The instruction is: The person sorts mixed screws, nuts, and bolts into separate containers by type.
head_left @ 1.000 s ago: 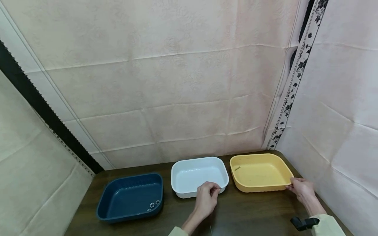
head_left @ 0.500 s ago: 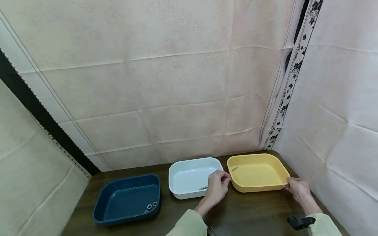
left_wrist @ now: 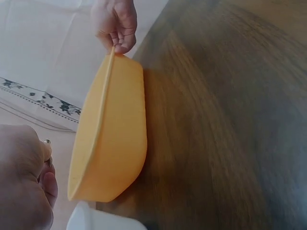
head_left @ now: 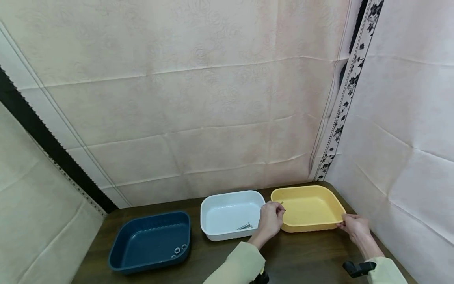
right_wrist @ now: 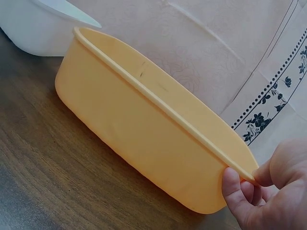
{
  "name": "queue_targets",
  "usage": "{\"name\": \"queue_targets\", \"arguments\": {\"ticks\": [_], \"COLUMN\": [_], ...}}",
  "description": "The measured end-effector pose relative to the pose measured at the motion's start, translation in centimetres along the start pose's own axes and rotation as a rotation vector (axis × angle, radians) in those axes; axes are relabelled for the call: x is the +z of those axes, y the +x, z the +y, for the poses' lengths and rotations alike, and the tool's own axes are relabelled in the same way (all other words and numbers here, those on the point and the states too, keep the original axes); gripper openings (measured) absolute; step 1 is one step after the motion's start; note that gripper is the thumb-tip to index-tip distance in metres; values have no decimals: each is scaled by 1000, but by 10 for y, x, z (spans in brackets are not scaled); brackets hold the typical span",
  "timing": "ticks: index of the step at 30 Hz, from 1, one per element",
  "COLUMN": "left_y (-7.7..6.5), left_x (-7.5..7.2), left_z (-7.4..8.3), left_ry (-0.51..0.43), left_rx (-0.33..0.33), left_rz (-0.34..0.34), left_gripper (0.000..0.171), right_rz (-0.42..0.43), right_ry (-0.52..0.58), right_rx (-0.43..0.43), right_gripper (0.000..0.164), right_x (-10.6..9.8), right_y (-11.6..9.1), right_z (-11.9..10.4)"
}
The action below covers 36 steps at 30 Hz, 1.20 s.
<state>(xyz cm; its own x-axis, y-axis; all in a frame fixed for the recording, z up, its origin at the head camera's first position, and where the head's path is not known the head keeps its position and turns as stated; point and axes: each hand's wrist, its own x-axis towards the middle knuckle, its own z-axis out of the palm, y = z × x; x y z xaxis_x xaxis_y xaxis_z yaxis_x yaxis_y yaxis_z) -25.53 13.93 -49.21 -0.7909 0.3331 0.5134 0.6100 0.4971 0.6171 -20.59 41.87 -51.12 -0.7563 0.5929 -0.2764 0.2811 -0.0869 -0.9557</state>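
A small metal screw [left_wrist: 48, 142] is pinched between the thumb and fingers of my left hand [head_left: 271, 219], its end showing past the fingertips. In the head view this hand is at the left end of the yellow tray [head_left: 312, 227], overlapping its rim. My right hand [head_left: 356, 228] pinches the tray's front right corner, thumb and fingers on either side of the rim, as the right wrist view shows. Several silver screws [head_left: 244, 227] lie in the white tray [head_left: 221, 238], left of the yellow one. My left fingers hide part of the yellow tray's inside.
A dark blue tray [head_left: 149, 268] with a few metal nuts [head_left: 177, 250] in its front right corner stands at the left. All three trays sit on a dark wooden table [head_left: 305, 256]. Pale cloth [head_left: 213, 98] hangs behind and on both sides.
My left hand has moved right, from the white tray's front edge to the yellow tray's left end. Screws in the white tray have come into view. My right hand keeps holding the rim.
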Motion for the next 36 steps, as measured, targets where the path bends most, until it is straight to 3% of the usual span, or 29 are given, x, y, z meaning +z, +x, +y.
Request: {"name": "queue_targets", "arguments": {"ticks": [13, 21, 29, 36], "left_y": [6, 10, 8, 2], "left_x": [20, 28, 20, 4], "left_z": [4, 4, -6, -10], "left_ry": [43, 19, -60, -109], "left_rx": [-58, -51, -3, 6], "left_rz": [-62, -28, 60, 51], "left_gripper": [12, 4, 19, 17], "right_rz": [3, -16, -8, -2], "right_ry": [-4, 23, 13, 3], "right_rx": [-26, -26, -28, -15], "right_gripper": [43, 39, 40, 40], "right_x": [2, 1, 3, 2], "right_y": [3, 1, 1, 2], "right_z": [3, 3, 4, 4]}}
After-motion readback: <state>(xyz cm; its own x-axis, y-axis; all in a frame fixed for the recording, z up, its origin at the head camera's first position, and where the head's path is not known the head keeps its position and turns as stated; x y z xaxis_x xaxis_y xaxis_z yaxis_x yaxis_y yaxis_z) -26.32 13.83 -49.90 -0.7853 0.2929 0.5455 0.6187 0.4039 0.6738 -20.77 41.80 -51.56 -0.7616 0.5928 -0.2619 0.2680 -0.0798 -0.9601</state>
